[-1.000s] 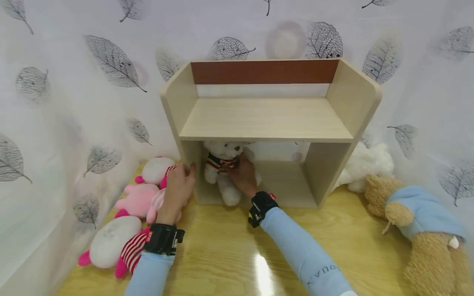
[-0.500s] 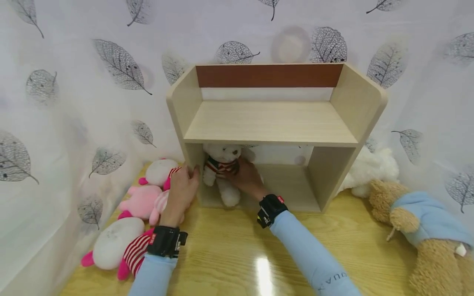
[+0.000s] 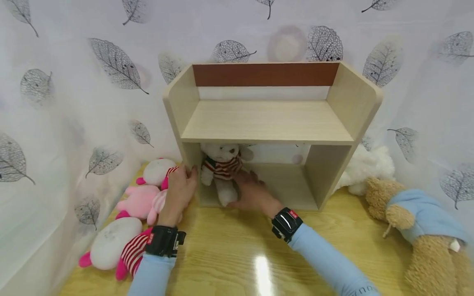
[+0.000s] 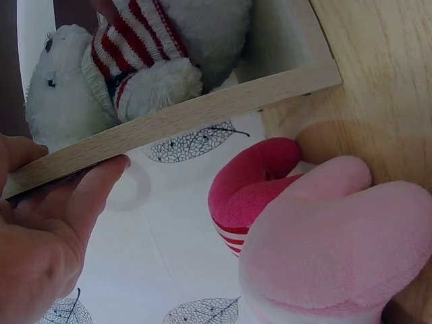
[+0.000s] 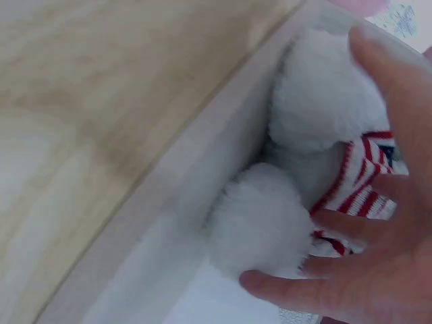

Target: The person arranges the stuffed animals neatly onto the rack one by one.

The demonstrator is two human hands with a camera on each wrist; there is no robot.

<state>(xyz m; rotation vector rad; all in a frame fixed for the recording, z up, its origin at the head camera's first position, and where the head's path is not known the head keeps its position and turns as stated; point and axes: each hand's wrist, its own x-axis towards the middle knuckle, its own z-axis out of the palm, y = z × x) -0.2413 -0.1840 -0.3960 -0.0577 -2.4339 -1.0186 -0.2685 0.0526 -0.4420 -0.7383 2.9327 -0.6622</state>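
A white teddy bear (image 3: 226,167) in a red-and-white striped sweater sits inside the lower compartment of a small wooden shelf (image 3: 266,119), against its left side. My left hand (image 3: 179,190) grips the front edge of the shelf's left side panel, the board running between thumb and fingers in the left wrist view. At the bear's legs, my right hand (image 3: 254,194) has its thumb and fingers spread wide. In the right wrist view its fingertips touch the bear's fluffy foot (image 5: 260,223) and the thumb lies over the other leg (image 5: 324,94).
Left of the shelf lie several pink-and-white plush toys (image 3: 138,201) along the wall cloth. To the right are a brown teddy bear (image 3: 431,263) in a blue top and a white fluffy toy (image 3: 370,164). The wooden table (image 3: 222,255) extends in front.
My right hand has moved from the bear's chest down and right to its legs, fingers spreading apart and uncovering the striped sweater. The left hand stays at the panel.
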